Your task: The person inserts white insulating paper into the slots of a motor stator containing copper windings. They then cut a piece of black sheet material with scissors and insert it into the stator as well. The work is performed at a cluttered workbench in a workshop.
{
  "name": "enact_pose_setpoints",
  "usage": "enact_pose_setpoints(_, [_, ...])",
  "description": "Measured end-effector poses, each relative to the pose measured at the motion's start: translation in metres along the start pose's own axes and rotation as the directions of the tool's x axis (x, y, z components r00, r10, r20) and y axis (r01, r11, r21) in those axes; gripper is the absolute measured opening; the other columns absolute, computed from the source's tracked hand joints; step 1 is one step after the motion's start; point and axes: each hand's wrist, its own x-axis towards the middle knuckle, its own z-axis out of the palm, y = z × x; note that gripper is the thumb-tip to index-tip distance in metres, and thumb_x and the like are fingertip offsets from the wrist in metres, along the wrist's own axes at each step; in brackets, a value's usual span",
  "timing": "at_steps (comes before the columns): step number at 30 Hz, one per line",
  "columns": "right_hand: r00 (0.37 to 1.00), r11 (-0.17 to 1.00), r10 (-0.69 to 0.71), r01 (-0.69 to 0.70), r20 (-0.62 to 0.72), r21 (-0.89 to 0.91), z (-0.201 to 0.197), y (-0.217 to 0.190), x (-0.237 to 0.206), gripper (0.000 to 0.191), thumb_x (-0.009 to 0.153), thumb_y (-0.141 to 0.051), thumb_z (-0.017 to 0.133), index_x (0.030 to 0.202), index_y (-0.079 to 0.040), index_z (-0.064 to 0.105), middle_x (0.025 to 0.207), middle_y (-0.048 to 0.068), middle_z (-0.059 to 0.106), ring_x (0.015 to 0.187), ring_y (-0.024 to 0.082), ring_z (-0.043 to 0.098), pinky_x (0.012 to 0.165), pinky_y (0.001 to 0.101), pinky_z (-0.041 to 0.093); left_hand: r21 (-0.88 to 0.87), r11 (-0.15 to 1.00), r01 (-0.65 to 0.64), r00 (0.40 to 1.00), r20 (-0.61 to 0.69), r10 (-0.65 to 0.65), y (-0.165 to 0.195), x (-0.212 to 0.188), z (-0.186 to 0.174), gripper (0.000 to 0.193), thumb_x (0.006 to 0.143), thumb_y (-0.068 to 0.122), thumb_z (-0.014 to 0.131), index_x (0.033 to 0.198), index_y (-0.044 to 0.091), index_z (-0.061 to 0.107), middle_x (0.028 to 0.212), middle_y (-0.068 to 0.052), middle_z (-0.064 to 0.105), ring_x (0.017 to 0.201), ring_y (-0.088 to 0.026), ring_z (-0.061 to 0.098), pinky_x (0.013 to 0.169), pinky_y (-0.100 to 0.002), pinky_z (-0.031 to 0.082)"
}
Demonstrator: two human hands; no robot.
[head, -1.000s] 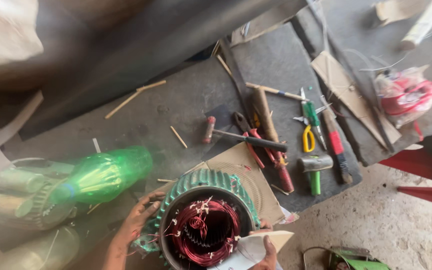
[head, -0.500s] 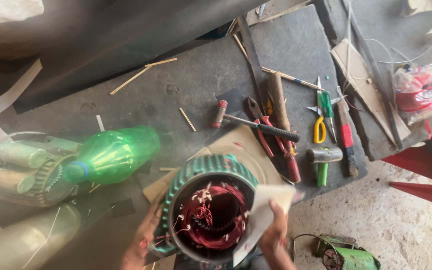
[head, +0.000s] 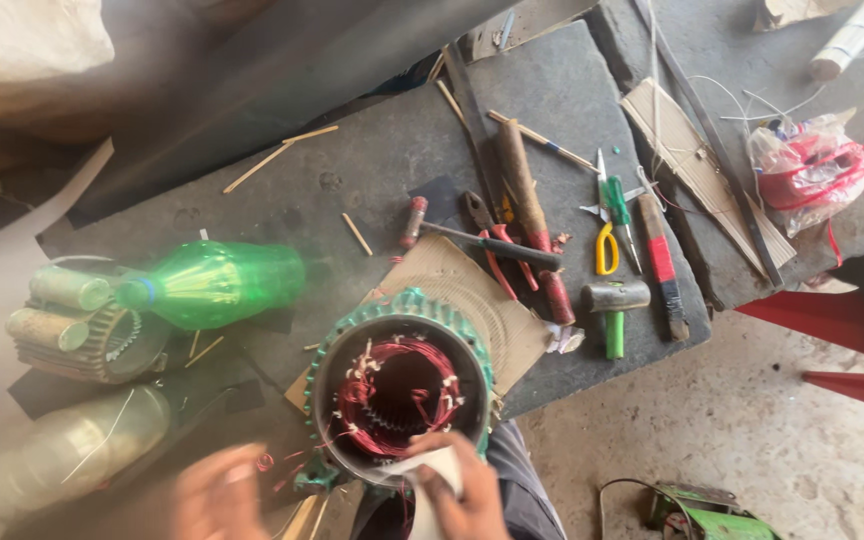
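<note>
Several tools lie on the grey bench (head: pixel 372 190) behind the work: a hammer (head: pixel 614 300), pliers (head: pixel 487 235), scissors (head: pixel 604 235) and screwdrivers. A green bottle (head: pixel 214 282) lies on its side to the left, neck pointing left. The motor stator (head: pixel 399 385) stands on cardboard (head: pixel 472 290) at the near bench edge, its long axis vertical and its open bore with red copper windings facing up. The right hand (head: pixel 462 495) pinches a white paper strip (head: pixel 430 470) at the near rim. The left hand (head: pixel 217 495) is blurred beside the stator; its grip cannot be determined.
</note>
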Motion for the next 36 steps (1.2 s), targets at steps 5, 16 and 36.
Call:
enact_pose_setpoints(5, [0.965, 0.933, -0.191, 0.235, -0.177, 0.273, -0.046, 0.006, -0.016, 0.020, 0.103, -0.007, 0.058, 0.118, 0.002, 0.069, 0.112, 0.018, 0.077, 0.116, 0.027, 0.073, 0.105, 0.0390, 0.056, -0.330, 0.941, -0.078, 0.875, 0.429, 0.224, 0.062, 0.011, 0.068, 0.043, 0.091, 0.004, 0.058, 0.132, 0.015, 0.065, 0.136, -0.007, 0.066, 0.128, -0.021, 0.063, 0.092, -0.030, 0.056])
enact_pose_setpoints(16, [0.834, 0.855, 0.434, -0.500, -0.342, -0.136, -0.120, 0.021, -0.035, 0.027, 0.092, -0.020, 0.067, 0.114, -0.005, 0.071, 0.091, 0.014, 0.081, 0.080, 0.029, 0.077, 0.073, 0.0399, 0.060, -0.250, 0.872, -0.421, 0.713, 0.503, 0.488, 0.111, -0.006, 0.134, 0.013, 0.091, 0.028, 0.071, 0.082, 0.019, 0.074, 0.086, 0.002, 0.070, 0.103, -0.016, 0.069, 0.109, -0.045, 0.032])
enact_pose_setpoints(36, [0.938, 0.829, 0.291, -0.345, -0.187, -0.440, -0.044, -0.010, -0.001, 0.041, 0.090, -0.009, 0.058, 0.130, -0.002, 0.054, 0.071, 0.023, 0.069, 0.066, 0.045, 0.066, 0.059, 0.0554, 0.050, -0.240, 0.812, -0.532, 0.693, 0.426, 0.581, 0.084, -0.010, 0.120, 0.019, 0.085, 0.016, 0.079, 0.103, 0.012, 0.075, 0.111, -0.004, 0.071, 0.110, -0.026, 0.063, 0.096, -0.041, 0.046])
